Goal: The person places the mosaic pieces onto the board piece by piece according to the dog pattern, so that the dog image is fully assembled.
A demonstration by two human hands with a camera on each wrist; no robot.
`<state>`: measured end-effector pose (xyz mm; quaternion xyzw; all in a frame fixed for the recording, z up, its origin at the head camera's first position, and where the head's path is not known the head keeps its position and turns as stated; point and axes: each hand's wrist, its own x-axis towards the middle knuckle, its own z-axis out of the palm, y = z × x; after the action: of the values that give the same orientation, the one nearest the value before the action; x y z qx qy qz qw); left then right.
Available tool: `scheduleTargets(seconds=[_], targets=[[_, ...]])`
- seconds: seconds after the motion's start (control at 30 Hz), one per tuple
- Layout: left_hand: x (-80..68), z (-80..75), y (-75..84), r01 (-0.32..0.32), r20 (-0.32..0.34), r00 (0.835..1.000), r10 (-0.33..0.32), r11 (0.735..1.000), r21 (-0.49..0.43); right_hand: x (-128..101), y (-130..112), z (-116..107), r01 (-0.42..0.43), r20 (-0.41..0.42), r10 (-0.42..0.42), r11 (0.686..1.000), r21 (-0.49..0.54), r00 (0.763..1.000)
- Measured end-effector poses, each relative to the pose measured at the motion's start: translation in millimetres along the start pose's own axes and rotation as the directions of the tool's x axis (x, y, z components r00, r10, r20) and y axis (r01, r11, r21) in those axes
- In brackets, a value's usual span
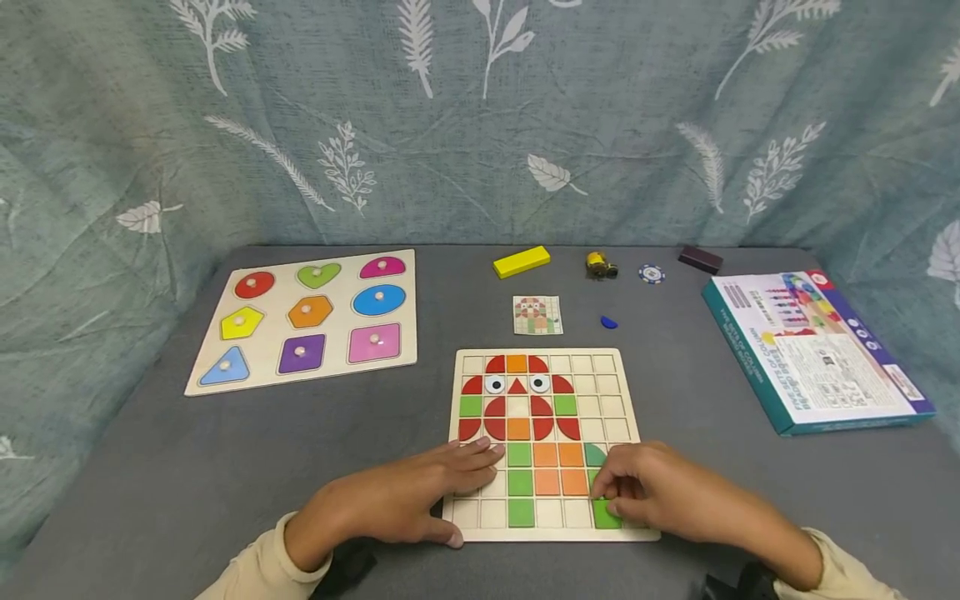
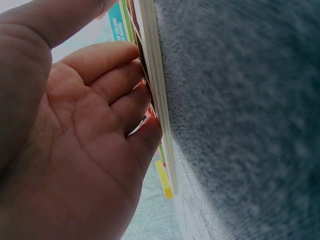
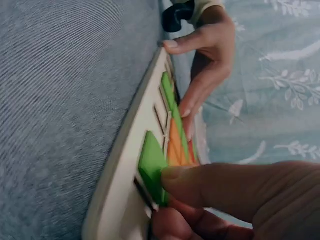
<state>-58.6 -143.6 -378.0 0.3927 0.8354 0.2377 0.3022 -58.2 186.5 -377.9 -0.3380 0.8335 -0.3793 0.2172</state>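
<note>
A wooden grid board [image 1: 613, 407] lies flat in front of me, with red, orange and green tiles forming a bird-like picture with two eyes. My left hand [image 1: 401, 497] rests on its left side, fingers straight and the thumb at the near left corner; the left wrist view shows the fingertips touching the board. At the near right, my right hand [image 1: 671, 493] pinches a green square tile [image 1: 605, 517] in the bottom row. The right wrist view shows the thumb on that tile [image 3: 151, 159]. Part of the column above is hidden by the right fingers.
Behind the board lie a small picture card [image 1: 551, 321], a blue piece [image 1: 608, 322], a yellow block [image 1: 522, 262], a toy vehicle [image 1: 600, 266], a poker chip [image 1: 652, 273] and a dark block [image 1: 701, 259]. A knobbed shape puzzle [image 1: 273, 322] sits left, a box [image 1: 817, 350] right.
</note>
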Motion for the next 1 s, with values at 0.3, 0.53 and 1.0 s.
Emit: scheduleTargets(seconds=[0.3, 0.53, 1.0], targets=[[0.0, 0.0, -0.5, 0.012, -0.004, 1.000, -0.012, 1.000, 0.002, 6, 1, -6, 0.049, -0.090, -0.057, 0.995, -0.088, 0.994], [1.2, 0.3, -1.2, 0.006, 0.001, 1.000, -0.006, 1.000, 0.018, 21, 14, -21, -0.011, -0.268, -0.038, 0.984, -0.178, 0.963], [0.1, 1.1, -2.5, -0.001, 0.001, 1.000, 0.001, 1.000, 0.008, 54, 51, -61, -0.117, -0.440, -0.012, 0.957, -0.265, 0.898]])
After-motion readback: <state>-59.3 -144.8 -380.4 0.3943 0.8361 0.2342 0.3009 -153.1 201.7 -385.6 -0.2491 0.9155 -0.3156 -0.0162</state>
